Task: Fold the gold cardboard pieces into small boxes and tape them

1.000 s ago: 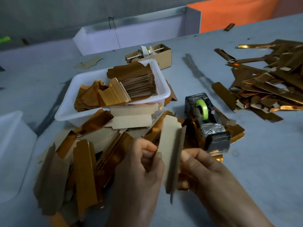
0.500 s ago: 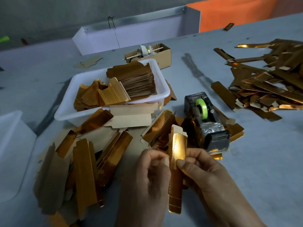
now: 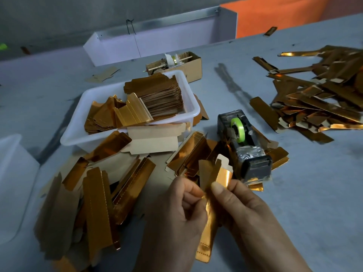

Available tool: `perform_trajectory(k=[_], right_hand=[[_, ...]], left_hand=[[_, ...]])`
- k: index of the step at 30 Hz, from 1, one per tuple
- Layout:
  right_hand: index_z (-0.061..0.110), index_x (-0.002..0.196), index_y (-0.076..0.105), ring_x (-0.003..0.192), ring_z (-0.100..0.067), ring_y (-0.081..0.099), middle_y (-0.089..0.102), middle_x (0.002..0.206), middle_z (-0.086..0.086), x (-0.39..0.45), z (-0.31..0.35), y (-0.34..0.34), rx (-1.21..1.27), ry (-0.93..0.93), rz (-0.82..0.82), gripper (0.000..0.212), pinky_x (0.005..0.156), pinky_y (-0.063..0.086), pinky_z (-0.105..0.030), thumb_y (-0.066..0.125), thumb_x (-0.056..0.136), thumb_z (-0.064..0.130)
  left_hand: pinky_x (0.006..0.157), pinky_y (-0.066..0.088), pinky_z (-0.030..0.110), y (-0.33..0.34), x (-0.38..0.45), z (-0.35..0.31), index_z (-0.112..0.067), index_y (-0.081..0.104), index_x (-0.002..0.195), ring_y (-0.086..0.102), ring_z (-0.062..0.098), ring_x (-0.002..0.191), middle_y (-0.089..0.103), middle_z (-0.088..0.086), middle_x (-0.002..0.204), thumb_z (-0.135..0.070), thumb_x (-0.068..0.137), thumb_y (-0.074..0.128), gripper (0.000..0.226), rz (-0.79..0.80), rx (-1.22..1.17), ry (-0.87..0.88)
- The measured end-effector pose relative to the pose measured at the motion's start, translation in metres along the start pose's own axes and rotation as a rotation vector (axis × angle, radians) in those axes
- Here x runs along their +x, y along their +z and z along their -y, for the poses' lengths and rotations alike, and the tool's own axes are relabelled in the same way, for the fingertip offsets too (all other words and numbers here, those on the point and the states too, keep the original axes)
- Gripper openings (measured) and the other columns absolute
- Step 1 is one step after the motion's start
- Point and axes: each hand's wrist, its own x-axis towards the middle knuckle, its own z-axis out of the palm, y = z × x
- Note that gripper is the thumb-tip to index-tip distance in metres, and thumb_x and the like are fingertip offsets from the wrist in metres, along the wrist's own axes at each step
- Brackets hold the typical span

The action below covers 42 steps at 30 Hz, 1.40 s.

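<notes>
Gold cardboard piece [image 3: 208,222] is pinched by left hand [image 3: 176,216] and right hand [image 3: 241,209], probably for folding. Tape dispenser [image 3: 243,142] stands near for taping.

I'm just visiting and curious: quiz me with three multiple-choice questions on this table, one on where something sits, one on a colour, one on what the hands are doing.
1. The tape dispenser stands:
A. inside the white tray
B. on the table right of the white tray
C. in the cardboard box

2. The tape roll is:
A. green
B. red
C. blue

3. The hands are:
A. resting flat
B. both holding one gold piece
C. pulling tape

Answers: 1 B, it sits on the bare tabletop; 2 A, bright green roll; 3 B, the left hand and right hand both pinch the piece.
</notes>
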Motion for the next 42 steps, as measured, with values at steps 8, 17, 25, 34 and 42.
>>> perform_trajectory(k=[8, 17, 25, 34, 42], right_hand=[[0.027, 0.093, 0.073, 0.087, -0.022, 0.070, 0.073, 0.088, -0.007, 0.000, 0.004, 0.002, 0.077, -0.015, -0.076, 0.025, 0.075, 0.053, -0.033, 0.065, 0.070, 0.028], [0.035, 0.083, 0.058, 0.063, -0.002, 0.059, 0.063, 0.069, 0.011, -0.014, 0.053, -0.008, -0.813, -0.243, -0.267, 0.041, 0.048, 0.044, -0.007, 0.043, 0.057, 0.062], [0.025, 0.090, 0.064, 0.078, -0.007, 0.055, 0.061, 0.089, 0.005, 0.030, 0.070, -0.060, -0.890, -0.198, -0.425, 0.015, 0.055, 0.035, -0.018, 0.056, 0.088, 0.038], [0.018, 0.073, 0.066, 0.056, 0.000, 0.060, 0.065, 0.075, 0.001, 0.047, 0.059, -0.053, -0.607, -0.143, -0.403, 0.015, 0.032, 0.034, -0.006, 0.063, 0.086, 0.025], [0.017, 0.073, 0.069, 0.073, -0.007, 0.063, 0.069, 0.080, 0.002, 0.036, 0.054, -0.048, -0.178, -0.183, -0.308, 0.016, 0.064, 0.046, -0.020, 0.059, 0.085, 0.023]], left_hand=[[0.057, 0.049, 0.009, 0.004, 0.004, -0.002, -0.029, 0.062, 0.088, 0.065, -0.003, 0.073, 0.070, -0.017, 0.079, -0.025, 0.082, 0.068, 0.010, 0.175, -0.321, -0.334], [0.064, 0.050, 0.022, 0.006, 0.018, -0.006, -0.020, 0.071, 0.082, 0.066, 0.008, 0.068, 0.067, -0.005, 0.067, -0.040, 0.056, 0.067, 0.034, 0.442, -0.574, -0.411], [0.084, 0.054, 0.044, 0.016, 0.030, -0.010, -0.023, 0.070, 0.080, 0.070, 0.020, 0.085, 0.073, 0.004, 0.082, -0.040, 0.064, 0.064, 0.024, 0.309, -0.579, -0.349], [0.090, 0.051, 0.043, 0.034, 0.041, -0.022, -0.016, 0.069, 0.090, 0.064, 0.023, 0.089, 0.071, 0.004, 0.084, -0.022, 0.089, 0.061, 0.010, 0.235, -0.611, -0.414], [0.057, 0.041, 0.022, 0.047, 0.039, -0.027, -0.012, 0.064, 0.080, 0.047, 0.013, 0.061, 0.059, 0.005, 0.070, -0.015, 0.090, 0.058, 0.012, 0.303, -0.860, -0.543]])
